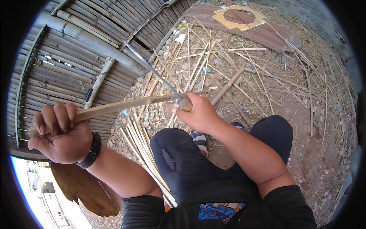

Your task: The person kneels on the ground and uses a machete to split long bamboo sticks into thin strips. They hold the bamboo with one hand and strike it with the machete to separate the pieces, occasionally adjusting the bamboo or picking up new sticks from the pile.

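Note:
My left hand [65, 139], raised at the left with a dark watch on its wrist, is closed around one end of a split bamboo strip [114, 107]. The strip runs rightward and slightly up, toward my other hand. In front of my knees, my right hand [201, 114] grips the short wooden handle of a long, narrow-bladed knife [161, 79]. Its grey blade points away to the upper left and crosses the strip near the handle. Whether edge and bamboo touch there, I cannot tell. The strip's far end passes behind the handle and right hand.
Thin bamboo strips [143, 143] lie bundled beside my left knee. A thicker bamboo stick [228, 86] and many loose slivers litter the stony ground ahead. Farther off lies a reddish-brown board [282, 38] with a yellow cut-out panel [217, 17]. A bamboo wall [76, 57] stands at the left.

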{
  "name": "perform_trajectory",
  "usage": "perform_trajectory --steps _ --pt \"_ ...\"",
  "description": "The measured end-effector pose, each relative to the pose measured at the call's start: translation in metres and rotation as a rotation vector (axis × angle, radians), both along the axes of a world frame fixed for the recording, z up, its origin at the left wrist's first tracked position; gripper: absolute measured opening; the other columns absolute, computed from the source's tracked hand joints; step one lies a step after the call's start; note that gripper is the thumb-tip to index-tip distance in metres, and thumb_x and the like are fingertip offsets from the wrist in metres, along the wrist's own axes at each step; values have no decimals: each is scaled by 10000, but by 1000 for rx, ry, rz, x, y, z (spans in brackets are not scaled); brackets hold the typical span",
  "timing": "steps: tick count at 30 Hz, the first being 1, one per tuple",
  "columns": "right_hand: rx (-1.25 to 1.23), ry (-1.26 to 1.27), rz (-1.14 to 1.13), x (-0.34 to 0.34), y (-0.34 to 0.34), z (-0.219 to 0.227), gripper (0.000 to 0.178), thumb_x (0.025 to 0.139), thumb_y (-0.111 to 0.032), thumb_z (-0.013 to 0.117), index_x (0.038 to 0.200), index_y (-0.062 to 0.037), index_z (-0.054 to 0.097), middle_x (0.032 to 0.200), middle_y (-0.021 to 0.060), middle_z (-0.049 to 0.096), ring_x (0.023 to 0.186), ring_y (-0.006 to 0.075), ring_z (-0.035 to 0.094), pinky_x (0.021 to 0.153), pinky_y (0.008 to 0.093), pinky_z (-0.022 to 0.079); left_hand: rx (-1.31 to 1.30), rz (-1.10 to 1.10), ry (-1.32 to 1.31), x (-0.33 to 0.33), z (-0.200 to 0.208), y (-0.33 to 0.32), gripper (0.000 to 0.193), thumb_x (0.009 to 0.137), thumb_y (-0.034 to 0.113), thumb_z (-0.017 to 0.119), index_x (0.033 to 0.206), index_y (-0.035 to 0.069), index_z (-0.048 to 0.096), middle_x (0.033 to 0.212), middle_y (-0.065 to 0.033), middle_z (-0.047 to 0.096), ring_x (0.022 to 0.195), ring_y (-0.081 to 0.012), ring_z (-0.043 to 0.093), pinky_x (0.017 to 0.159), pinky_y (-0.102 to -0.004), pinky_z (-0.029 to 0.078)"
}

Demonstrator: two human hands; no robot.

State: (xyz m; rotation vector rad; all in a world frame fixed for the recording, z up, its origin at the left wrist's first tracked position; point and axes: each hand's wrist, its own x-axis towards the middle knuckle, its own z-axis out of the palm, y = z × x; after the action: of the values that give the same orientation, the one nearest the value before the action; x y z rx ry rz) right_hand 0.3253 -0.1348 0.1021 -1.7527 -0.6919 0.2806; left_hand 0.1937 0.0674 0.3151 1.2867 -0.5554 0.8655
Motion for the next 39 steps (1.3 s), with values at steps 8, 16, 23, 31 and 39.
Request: perform_trajectory --steps 8,16,23,31,39 --pt "-166 72 96 -10 13 -86 417 796 -215 722 1125 19 619 780 240 652 732 408 648 674 435 505 11 -202 -2 -8 -9 28 377 901 456 663 740 185 458 603 72 375 480 -67 276 497 -257 231" --pt "-12 -11 325 -13 29 4 419 798 -214 696 1118 43 612 894 247 671 860 400 661 759 436 509 68 -323 4 -6 -2 21 320 910 317 618 663 197 455 534 92 368 435 -44 269 444 -229 224" --pt "-260 429 232 21 24 -63 433 778 -200 671 1118 62 615 870 233 680 827 364 672 769 411 527 68 -365 28 5 3 27 302 890 261 590 631 199 447 503 98 359 413 -35 259 429 -224 223" --pt "-7 64 295 -9 41 -38 343 750 -148 675 1045 18 619 830 233 667 787 375 674 727 429 513 -5 -109 4 -16 -2 27 281 883 325 570 667 174 471 561 81 385 456 -61 289 466 -233 253" --pt "-286 318 -67 28 57 -173 363 760 -180 665 1050 34 619 925 250 677 879 375 673 793 430 522 -17 221 -47 2 -6 37 411 967 465 452 729 131 466 590 32 355 484 -91 261 486 -254 227"
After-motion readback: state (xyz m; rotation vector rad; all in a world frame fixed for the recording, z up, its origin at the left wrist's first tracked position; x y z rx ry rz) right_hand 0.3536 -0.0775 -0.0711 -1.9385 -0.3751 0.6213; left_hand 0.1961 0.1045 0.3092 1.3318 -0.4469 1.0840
